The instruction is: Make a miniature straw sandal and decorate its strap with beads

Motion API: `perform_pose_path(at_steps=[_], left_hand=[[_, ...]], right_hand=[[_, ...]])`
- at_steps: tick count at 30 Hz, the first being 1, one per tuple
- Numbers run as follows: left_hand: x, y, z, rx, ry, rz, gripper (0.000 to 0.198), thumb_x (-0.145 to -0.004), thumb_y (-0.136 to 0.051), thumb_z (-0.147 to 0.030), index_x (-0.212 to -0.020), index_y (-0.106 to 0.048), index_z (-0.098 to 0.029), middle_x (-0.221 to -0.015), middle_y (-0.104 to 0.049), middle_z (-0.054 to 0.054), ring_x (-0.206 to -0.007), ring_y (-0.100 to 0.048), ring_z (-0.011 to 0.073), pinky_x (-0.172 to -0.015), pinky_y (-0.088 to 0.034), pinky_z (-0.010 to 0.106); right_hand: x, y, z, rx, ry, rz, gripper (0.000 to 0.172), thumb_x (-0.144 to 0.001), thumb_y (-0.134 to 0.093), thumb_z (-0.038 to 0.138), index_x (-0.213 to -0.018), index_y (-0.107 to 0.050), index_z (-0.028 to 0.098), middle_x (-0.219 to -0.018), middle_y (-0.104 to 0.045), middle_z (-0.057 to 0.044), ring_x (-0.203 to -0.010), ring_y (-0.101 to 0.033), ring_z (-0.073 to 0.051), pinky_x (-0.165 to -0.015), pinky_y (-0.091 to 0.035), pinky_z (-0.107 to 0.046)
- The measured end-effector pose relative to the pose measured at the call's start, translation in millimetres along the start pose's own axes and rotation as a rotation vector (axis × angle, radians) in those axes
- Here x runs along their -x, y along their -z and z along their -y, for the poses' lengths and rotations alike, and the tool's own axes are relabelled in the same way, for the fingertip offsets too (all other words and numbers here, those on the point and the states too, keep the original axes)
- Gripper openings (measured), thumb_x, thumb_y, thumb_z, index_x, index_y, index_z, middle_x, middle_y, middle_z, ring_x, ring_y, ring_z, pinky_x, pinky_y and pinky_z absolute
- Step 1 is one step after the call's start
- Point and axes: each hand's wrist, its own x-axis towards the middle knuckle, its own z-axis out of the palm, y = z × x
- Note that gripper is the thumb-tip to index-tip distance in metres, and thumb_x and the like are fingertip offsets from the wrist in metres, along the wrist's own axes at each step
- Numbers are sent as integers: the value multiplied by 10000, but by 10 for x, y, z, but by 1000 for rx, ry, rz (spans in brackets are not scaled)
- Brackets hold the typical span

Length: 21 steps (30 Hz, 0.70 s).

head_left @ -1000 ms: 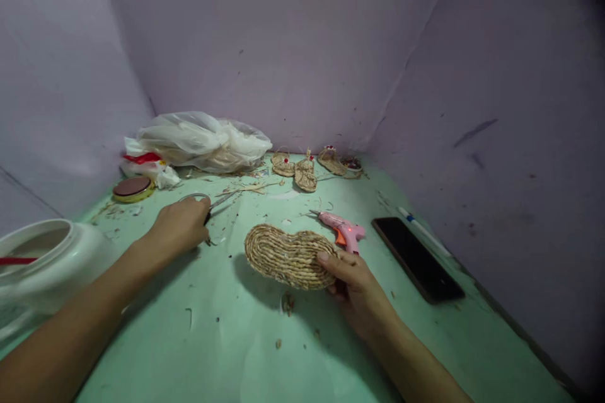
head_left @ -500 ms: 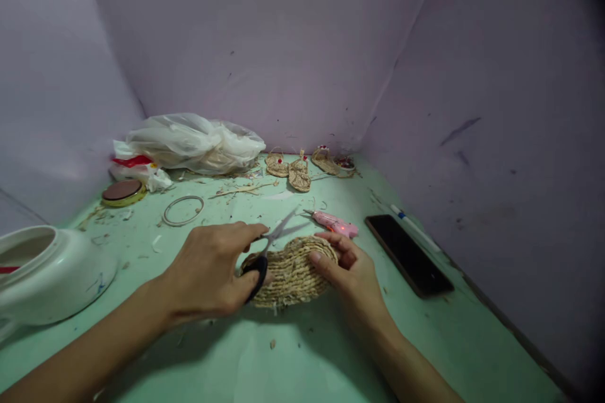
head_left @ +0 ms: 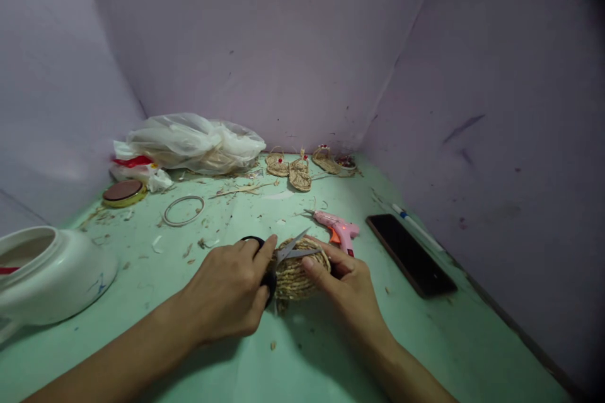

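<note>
Here our left hand [head_left: 227,293] grips scissors [head_left: 278,257], blades parted over the straw sole [head_left: 295,277], which our right hand [head_left: 347,283] clasps mid-table [head_left: 212,365].

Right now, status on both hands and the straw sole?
Left hand grips scissors, blades open at sole top edge. Right hand holds sole. Glue gun lies just behind.

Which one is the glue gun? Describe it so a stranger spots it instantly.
Start at the green table, then the black phone near its right wall. Just left of the phone lies the glue gun: the only pink thing, with an orange trigger.
</note>
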Motion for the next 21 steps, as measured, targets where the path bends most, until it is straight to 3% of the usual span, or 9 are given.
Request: perform_pose_path(at_steps=[6, 14, 21], left_hand=[[-7, -2, -45, 32, 9, 41, 602, -762, -397, -213, -1335, -375, -34, -948, -626, 171, -806, -615, 278, -663, -527, 416], [16, -24, -120, -90, -9, 139, 586, -782, -347, -109, -1355, -323, 10, -889, -646, 179, -691, -635, 249, -589, -509, 368], [32, 31, -95, -82, -43, 95, 558, -784, -351, -144, -1325, -377, -11, -897, -659, 173, -695, -637, 249, -596, -510, 377]], right_hand=[[55, -52, 24, -7, 33, 116, 133, -747, -644, 272, -804, -693, 162, -703, -638, 3, -651, -552, -121, -610, -457, -226], [47, -47, -5, 2, 49, 140, 142, -759, -630, 295, -758, -658, 156, -672, -561, 11, -631, -475, -111, -583, -406, -223], [61, -58, 24, 0, 37, 145, 143, -770, -615, 297, -758, -653, 159, -674, -555, 9, -624, -472, -115, -578, -404, -227]])
